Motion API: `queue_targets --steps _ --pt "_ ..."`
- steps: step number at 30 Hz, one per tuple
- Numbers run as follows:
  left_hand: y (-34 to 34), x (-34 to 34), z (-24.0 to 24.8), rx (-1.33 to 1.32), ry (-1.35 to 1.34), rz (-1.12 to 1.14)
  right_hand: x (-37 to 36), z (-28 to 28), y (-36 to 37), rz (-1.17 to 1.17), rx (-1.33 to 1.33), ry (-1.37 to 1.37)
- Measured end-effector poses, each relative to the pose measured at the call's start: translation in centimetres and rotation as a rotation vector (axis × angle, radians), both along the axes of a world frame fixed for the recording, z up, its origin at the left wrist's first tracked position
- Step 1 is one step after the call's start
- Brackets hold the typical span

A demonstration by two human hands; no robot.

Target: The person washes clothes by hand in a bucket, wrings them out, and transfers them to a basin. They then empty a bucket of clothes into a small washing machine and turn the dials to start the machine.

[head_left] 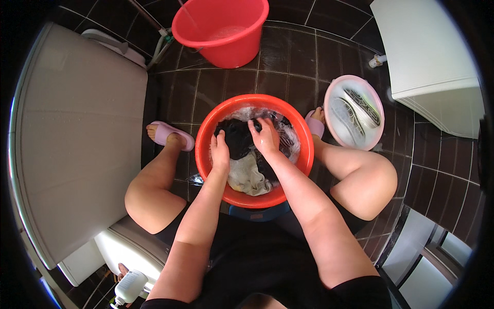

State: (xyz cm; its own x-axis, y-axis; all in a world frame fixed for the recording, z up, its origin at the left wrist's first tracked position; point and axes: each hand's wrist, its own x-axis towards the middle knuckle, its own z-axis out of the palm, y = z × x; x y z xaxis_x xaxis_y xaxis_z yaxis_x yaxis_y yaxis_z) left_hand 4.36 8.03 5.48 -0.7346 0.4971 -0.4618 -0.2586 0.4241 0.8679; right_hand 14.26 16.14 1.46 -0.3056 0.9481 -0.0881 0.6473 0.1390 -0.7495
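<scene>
An orange-red basin (304,164) stands between my legs, with wet laundry and sudsy water in it. My left hand (219,151) grips the left side of a bunched black cloth (235,140), its fingertips pointing up. On the other side, my right hand (266,137) has its fingers curled over the same cloth's edge. Below them lies a crumpled off-white cloth (246,176), partly under the black one. More dark, wet fabric lies at the basin's right side among the foam. The garment's kind cannot be made out.
Beyond the basin stands a red bucket (231,51) with water in it. A pink-rimmed tub (332,135) at the right holds soapy water and a pair of shoes (361,109). White cabinets flank both sides. A white pump bottle (130,286) is at lower left.
</scene>
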Motion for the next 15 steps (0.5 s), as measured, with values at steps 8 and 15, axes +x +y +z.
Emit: queue_targets --steps 8,15 --pt "-2.4 -2.1 -10.3 -0.322 -0.052 -0.291 1.4 -4.5 0.4 0.498 0.104 -0.106" --pt "-3.4 -2.6 -14.6 -0.595 0.219 -0.644 1.2 -3.3 -1.5 0.521 -0.018 -0.164"
